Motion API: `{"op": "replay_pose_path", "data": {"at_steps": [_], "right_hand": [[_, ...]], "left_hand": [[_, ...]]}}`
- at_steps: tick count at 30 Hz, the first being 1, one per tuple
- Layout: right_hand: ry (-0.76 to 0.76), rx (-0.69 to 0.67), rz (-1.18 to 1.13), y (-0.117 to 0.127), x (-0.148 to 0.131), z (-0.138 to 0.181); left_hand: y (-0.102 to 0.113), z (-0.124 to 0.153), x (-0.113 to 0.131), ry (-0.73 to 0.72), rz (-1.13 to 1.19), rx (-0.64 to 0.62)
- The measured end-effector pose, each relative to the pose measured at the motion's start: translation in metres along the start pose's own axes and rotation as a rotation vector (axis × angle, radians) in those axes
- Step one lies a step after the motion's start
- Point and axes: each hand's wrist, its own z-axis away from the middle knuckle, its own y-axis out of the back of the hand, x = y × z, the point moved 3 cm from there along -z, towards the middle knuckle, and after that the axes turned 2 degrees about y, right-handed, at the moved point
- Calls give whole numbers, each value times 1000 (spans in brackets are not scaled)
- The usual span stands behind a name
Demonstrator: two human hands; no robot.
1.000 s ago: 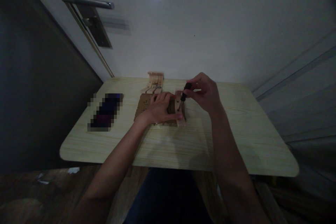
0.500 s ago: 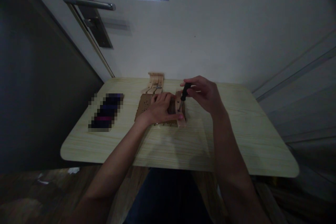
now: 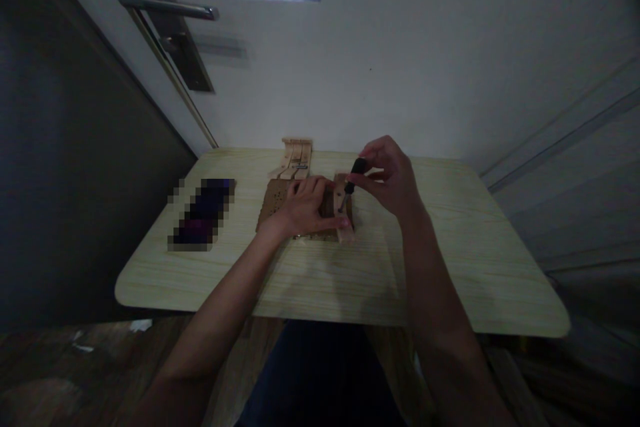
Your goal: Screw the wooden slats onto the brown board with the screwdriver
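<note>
A brown wooden board with small holes lies on the pale table. A light wooden block stands along its right edge. My left hand rests on the board, thumb pressed against the block. My right hand pinches the black handle of a small screwdriver, whose tip points down onto the block.
Several loose wooden pieces lie at the table's far edge against the white wall. A blurred dark object sits on the table at the left. A door with a metal handle stands at the upper left.
My right hand's fingers have shifted around the screwdriver handle, as in turning it. The left hand and the board have stayed put.
</note>
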Motion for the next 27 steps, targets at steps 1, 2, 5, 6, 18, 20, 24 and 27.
{"op": "replay_pose_path", "data": {"at_steps": [1, 2, 5, 6, 18, 20, 24, 27], "right_hand": [[6, -1, 12, 0, -1, 0], [10, -2, 26, -1, -1, 0], [16, -19, 48, 0, -4, 1], [15, -33, 40, 0, -4, 2], [-7, -96, -59, 2, 0, 2], [-10, -54, -21, 1, 1, 2], [2, -3, 16, -3, 0, 1], [31, -3, 41, -4, -1, 1]], "left_hand": [[0, 0, 0, 4, -5, -1], [-1, 0, -1, 6, -8, -3], [-1, 0, 0, 9, -17, -4], [0, 0, 0, 9, -19, -4], [0, 1, 0, -1, -18, 4], [0, 1, 0, -2, -16, 7], [0, 0, 1, 4, -17, 6], [1, 0, 2, 11, -15, 1]]}}
